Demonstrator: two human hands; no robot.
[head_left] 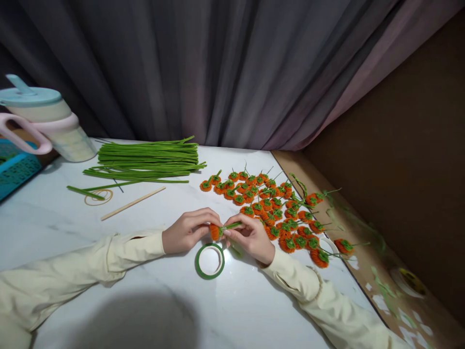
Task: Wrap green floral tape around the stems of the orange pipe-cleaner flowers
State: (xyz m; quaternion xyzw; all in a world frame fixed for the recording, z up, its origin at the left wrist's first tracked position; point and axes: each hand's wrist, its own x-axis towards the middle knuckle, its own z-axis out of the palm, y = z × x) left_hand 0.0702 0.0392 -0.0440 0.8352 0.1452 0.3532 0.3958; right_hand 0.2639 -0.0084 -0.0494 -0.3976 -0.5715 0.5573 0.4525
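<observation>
A small orange yarn persimmon (214,232) with a green top is held above the white table between my two hands. The fingers of my left hand (191,230) pinch its orange body. My right hand (250,237) is closed on the persimmon's green stem (232,225), thumb and forefinger pressed together near its base. Just below the hands lies a roll of green tape (209,261). A pale green strip (237,250) shows beneath my right hand, and I cannot make out where it leads.
Several finished-looking orange persimmons (269,203) spread to the right. A bundle of green stems (147,157) lies at the back, a wooden stick (133,203) and rubber bands (98,197) nearer. A tumbler (47,116) and blue basket (20,167) stand left; a grey curtain (174,72) hangs behind.
</observation>
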